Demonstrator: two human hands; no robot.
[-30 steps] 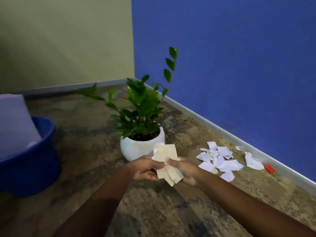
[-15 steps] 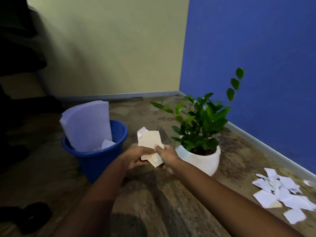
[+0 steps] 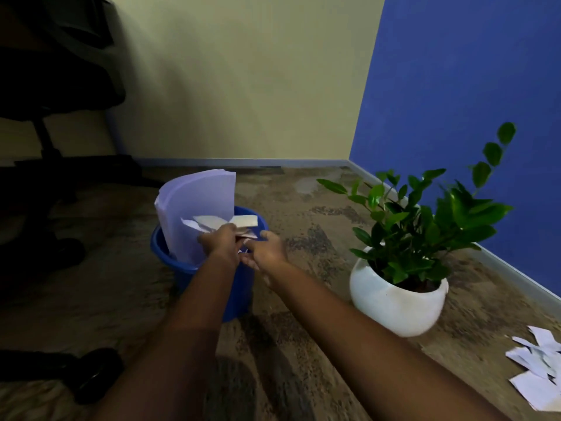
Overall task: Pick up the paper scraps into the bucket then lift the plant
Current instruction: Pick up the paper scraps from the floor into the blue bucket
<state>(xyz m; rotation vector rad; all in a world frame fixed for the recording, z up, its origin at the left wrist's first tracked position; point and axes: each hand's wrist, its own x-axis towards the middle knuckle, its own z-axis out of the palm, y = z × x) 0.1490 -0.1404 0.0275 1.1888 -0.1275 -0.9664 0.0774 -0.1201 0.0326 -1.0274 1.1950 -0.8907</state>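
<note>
Grips scraps (image 3: pixel 243 220) w/ L hand (image 3: pixel 221 242) over bucket (image 3: pixel 239 296); holds R hand (image 3: pixel 267 252) relaxed, empty, just at 3 o'clock; plant (image 3: pixel 425 220) farther at 3.

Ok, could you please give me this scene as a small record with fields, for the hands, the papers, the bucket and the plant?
left hand: grips held scraps above the bucket
right hand: beside the left one, fingers relaxed, seems to hold nothing
bucket: blue, on the floor, a big sheet stands in it
plant: in a white pot on the floor, untouched
floor scraps: white, right of the pot
</note>
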